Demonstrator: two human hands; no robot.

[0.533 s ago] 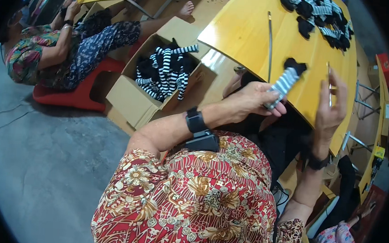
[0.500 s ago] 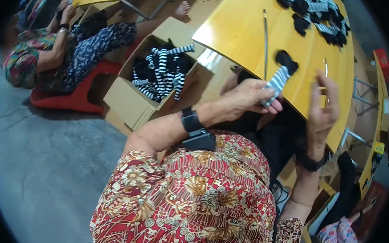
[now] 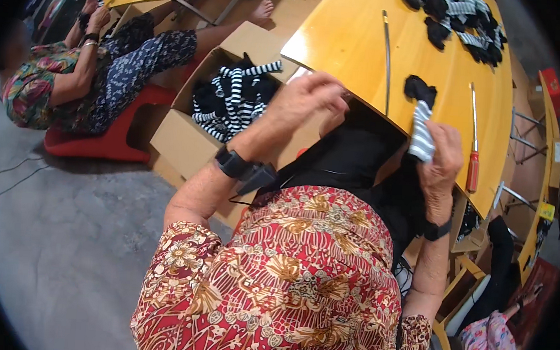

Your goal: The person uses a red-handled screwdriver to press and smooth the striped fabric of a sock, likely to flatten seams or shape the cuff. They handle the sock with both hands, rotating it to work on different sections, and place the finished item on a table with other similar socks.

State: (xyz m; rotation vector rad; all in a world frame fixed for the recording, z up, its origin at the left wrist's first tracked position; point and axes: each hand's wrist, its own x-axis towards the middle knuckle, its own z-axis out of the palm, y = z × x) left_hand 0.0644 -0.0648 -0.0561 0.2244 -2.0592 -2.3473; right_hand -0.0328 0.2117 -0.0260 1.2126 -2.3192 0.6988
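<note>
A small sock with grey and white stripes and a black end is pinched in my right hand over the table's near edge. Its black part reaches onto the yellow tabletop. My left hand hovers between the table corner and an open cardboard box; its fingers are loosely bent and apart, with nothing seen in them. Black-and-white striped socks fill the box in a tangle.
A screwdriver with a red handle and a thin metal rod lie on the table. More socks are heaped at its far side. At left, a person sits on a red stool; another is at lower right.
The sock has passed from my left hand to my right. My left hand has moved left and up toward the box, and my right hand has come down slightly leftward onto the sock.
</note>
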